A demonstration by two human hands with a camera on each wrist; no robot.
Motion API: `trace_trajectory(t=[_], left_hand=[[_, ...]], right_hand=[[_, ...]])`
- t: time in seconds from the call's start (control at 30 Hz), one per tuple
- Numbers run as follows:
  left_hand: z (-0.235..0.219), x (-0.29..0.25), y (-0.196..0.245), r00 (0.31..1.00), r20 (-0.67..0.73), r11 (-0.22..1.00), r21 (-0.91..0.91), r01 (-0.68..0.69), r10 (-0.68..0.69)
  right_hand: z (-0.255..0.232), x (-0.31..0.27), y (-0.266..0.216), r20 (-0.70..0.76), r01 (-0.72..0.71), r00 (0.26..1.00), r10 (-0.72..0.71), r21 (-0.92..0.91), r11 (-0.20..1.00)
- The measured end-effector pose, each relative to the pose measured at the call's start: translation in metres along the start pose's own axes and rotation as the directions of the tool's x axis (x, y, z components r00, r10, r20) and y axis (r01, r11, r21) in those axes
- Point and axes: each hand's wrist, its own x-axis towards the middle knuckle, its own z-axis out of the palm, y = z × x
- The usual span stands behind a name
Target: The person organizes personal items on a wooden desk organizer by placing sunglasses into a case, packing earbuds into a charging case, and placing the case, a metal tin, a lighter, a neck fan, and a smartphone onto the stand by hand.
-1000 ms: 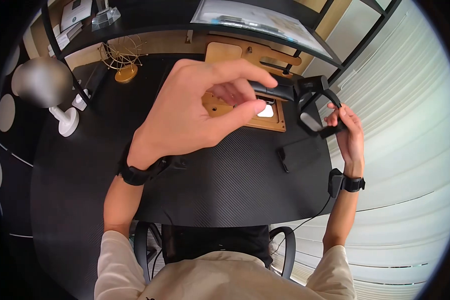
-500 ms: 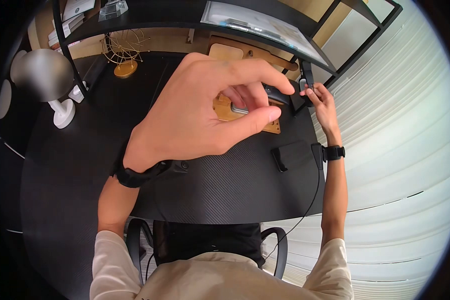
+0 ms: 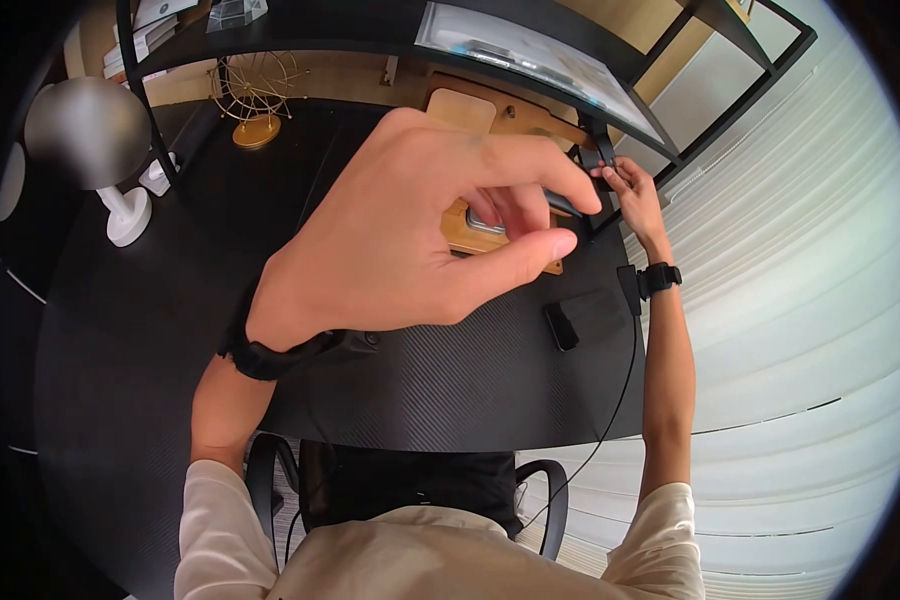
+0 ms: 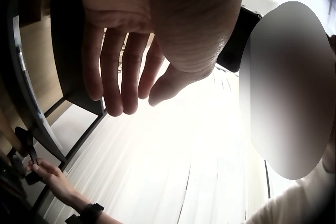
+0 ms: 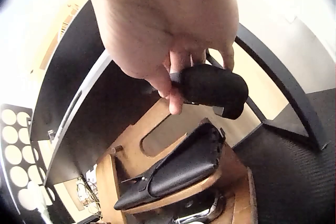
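The right hand [image 3: 638,208] pinches a black strap-like item [image 5: 214,88] between thumb and fingers, beneath the black shelf at the back right. Under it in the right wrist view, a black leather case [image 5: 176,174] lies on a wooden organizer [image 5: 244,182]. The left hand [image 3: 410,225] is raised over the desk with thumb and index finger apart, holding nothing; it covers part of the organizer in the head view. In the left wrist view the left hand [image 4: 152,40] shows relaxed, bent fingers.
A black flat object [image 3: 562,326] lies on the dark desk [image 3: 450,380] at right. A gold wire ornament [image 3: 257,130] and a white round-headed stand [image 3: 128,218] are at left. A black shelf [image 3: 340,50] spans the back. White blinds [image 3: 770,300] hang at right.
The right hand has moved inward and toward the shelf with the black item, which earlier showed as a wide loop. The left hand has shifted slightly right, its pose much the same.
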Motion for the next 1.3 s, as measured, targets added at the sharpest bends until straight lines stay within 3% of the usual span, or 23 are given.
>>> trace_trajectory(t=[0.33,0.5,0.73,0.8,0.93,1.03,1.1,1.13,1.2,1.23,1.3], left_hand=[[0.005,0.002,-0.005,1.0,0.0,0.999,0.016,0.03,-0.03],[0.006,0.003,-0.008,0.999,0.024,0.999,0.035,0.038,-0.039],[0.006,0.002,-0.01,0.999,0.024,0.999,0.025,0.029,-0.029],[0.006,0.003,-0.012,0.999,0.03,0.999,0.027,0.029,-0.03],[0.003,0.003,-0.016,1.0,0.006,0.999,0.036,0.028,-0.029],[0.001,0.002,-0.018,0.999,0.006,0.998,0.045,0.04,-0.041],[0.003,0.003,-0.022,0.999,0.011,0.998,0.042,0.053,-0.053],[0.003,0.003,-0.023,0.997,0.017,0.996,0.056,0.067,-0.069],[0.004,0.003,-0.026,0.996,0.028,0.995,0.065,0.079,-0.081],[0.005,0.003,-0.028,0.994,0.036,0.993,0.064,0.096,-0.099],[0.009,0.004,-0.032,0.992,0.048,0.991,0.064,0.117,-0.121]], right_hand=[[0.0,0.006,0.002,-0.024,-0.016,1.0,0.016,-0.03,0.999],[0.0,0.01,0.01,-0.094,-0.022,0.996,0.005,-0.185,0.982],[0.007,0.007,0.012,-0.137,-0.023,0.991,-0.01,-0.233,0.972],[0.009,-0.002,0.002,-0.248,0.014,0.964,-0.098,-0.32,0.947],[0.003,-0.037,-0.021,-0.287,0.062,0.941,-0.18,-0.378,0.924],[-0.009,-0.076,-0.034,-0.263,-0.011,0.959,-0.108,-0.414,0.91],[-0.019,-0.098,-0.032,0.014,-0.17,0.98,0.198,-0.45,0.877],[-0.02,-0.11,-0.032,0.013,-0.176,0.979,0.204,-0.451,0.875],[-0.022,-0.13,-0.029,0.159,-0.235,0.911,0.38,-0.555,0.798],[-0.023,-0.138,-0.028,0.154,-0.243,0.91,0.385,-0.555,0.795],[-0.014,-0.147,-0.031,0.231,-0.263,0.827,0.513,-0.648,0.715]])
